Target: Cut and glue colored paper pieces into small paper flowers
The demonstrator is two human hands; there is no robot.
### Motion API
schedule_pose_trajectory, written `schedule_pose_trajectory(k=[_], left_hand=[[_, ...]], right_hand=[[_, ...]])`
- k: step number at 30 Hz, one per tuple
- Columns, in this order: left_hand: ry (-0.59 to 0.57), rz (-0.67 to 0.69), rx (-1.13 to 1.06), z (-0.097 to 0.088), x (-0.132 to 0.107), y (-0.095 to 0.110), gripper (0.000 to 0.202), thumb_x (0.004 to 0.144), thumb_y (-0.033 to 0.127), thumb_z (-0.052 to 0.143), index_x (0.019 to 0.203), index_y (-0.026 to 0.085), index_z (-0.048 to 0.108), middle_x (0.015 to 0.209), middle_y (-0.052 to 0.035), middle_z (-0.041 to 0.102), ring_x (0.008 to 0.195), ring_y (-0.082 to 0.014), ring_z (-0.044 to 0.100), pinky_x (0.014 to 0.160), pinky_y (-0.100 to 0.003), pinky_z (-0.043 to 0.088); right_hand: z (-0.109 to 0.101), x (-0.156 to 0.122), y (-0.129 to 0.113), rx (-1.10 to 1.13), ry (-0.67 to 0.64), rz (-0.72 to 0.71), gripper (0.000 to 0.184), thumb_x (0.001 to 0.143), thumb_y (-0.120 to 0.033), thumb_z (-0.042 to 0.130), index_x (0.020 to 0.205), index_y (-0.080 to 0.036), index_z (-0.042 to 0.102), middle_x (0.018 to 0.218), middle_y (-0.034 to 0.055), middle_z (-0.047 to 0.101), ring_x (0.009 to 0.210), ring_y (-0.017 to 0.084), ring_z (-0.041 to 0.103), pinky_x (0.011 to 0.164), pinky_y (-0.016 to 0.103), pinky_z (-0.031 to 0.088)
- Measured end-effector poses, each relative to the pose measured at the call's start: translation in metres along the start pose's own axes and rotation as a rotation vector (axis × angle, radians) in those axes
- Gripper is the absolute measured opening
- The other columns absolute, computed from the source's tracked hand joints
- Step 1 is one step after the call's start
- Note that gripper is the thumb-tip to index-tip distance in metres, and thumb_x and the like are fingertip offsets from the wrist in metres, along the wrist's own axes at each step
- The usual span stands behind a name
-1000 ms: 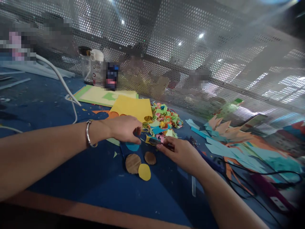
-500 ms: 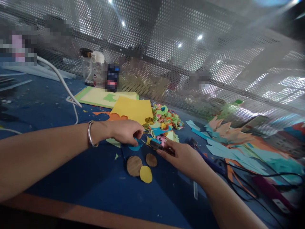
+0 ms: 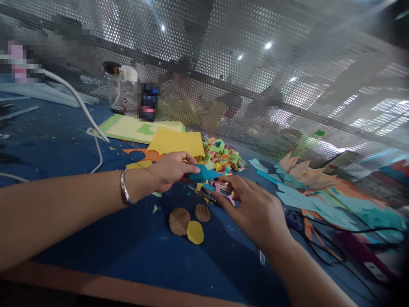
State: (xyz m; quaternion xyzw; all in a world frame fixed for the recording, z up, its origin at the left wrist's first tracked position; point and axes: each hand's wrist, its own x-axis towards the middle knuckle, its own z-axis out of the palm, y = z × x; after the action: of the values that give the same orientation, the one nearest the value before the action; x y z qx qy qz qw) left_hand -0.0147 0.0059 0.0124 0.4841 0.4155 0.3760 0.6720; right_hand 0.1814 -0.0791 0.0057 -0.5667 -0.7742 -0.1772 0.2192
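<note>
My left hand [image 3: 169,170], with a silver bangle at the wrist, pinches a blue piece of paper [image 3: 206,172] between thumb and fingers, raised over the table. My right hand [image 3: 255,209] is just to the right, its fingers curled around small scissors [image 3: 206,195] whose blades point left below the paper; the handles are mostly hidden by the hand. Nearer me lie a larger brown disc [image 3: 179,221], a smaller brown disc [image 3: 203,213] and a yellow paper disc [image 3: 195,233]. The yellow disc touches the larger brown one.
Paper scraps [image 3: 223,153] are heaped beyond my hands, beside a cut yellow sheet [image 3: 177,143]. Two bottles [image 3: 129,91] and a phone [image 3: 148,102] stand behind. A white cable [image 3: 75,94] crosses on the left; blue paper pieces [image 3: 306,204] and dark cables [image 3: 335,226] are at right.
My left hand has lifted the blue paper from the table and moved it up and right, toward my right hand. The fingers of my right hand have spread slightly. The discs stay put.
</note>
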Motion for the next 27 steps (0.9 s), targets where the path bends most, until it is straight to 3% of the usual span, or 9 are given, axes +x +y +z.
schedule_pose_trajectory(k=[4,10,14,19,27], left_hand=[[-0.002,-0.061,-0.027,0.011,-0.011,-0.001,0.016,0.08,0.006,0.067,0.087,0.017,0.057,0.069,0.0019,0.064,0.059,-0.0089,0.059,0.058,-0.024,0.049],[-0.042,-0.136,-0.092,0.021,-0.022,0.0,0.013,0.081,0.005,0.064,0.082,0.017,0.06,0.07,0.0006,0.068,0.061,-0.0101,0.064,0.062,-0.023,0.051],[-0.061,-0.165,-0.105,0.022,-0.022,0.002,0.016,0.08,0.003,0.06,0.078,0.018,0.055,0.063,-0.0001,0.069,0.061,-0.0127,0.068,0.062,-0.024,0.051],[-0.132,-0.132,-0.078,0.021,-0.022,0.001,0.019,0.078,0.002,0.054,0.078,0.018,0.064,0.066,0.0006,0.07,0.063,-0.0123,0.07,0.06,-0.022,0.051],[-0.189,-0.072,-0.035,0.018,-0.019,-0.004,0.025,0.076,0.002,0.049,0.07,0.018,0.067,0.066,0.0003,0.071,0.063,-0.0122,0.07,0.062,-0.022,0.051]], right_hand=[[-0.002,0.001,-0.01,0.077,0.102,-0.184,0.022,0.098,-0.035,0.054,0.107,-0.021,0.067,0.088,0.0056,0.073,0.077,0.018,0.068,0.064,0.028,0.047],[-0.002,0.003,-0.011,0.162,0.117,-0.283,0.02,0.099,-0.021,0.05,0.093,-0.02,0.069,0.086,0.0055,0.073,0.079,0.016,0.068,0.07,0.027,0.049],[0.0,0.003,-0.009,0.26,0.108,-0.174,0.017,0.098,-0.024,0.052,0.088,-0.02,0.066,0.077,0.003,0.068,0.069,0.014,0.064,0.064,0.026,0.047],[0.002,0.004,-0.008,0.4,0.093,0.025,0.011,0.093,-0.025,0.057,0.082,-0.022,0.059,0.074,-0.0001,0.063,0.062,0.012,0.058,0.061,0.024,0.046],[0.003,0.007,-0.007,0.586,0.009,0.175,0.013,0.091,-0.029,0.057,0.08,-0.022,0.058,0.071,-0.0008,0.06,0.06,0.013,0.058,0.058,0.025,0.045]])
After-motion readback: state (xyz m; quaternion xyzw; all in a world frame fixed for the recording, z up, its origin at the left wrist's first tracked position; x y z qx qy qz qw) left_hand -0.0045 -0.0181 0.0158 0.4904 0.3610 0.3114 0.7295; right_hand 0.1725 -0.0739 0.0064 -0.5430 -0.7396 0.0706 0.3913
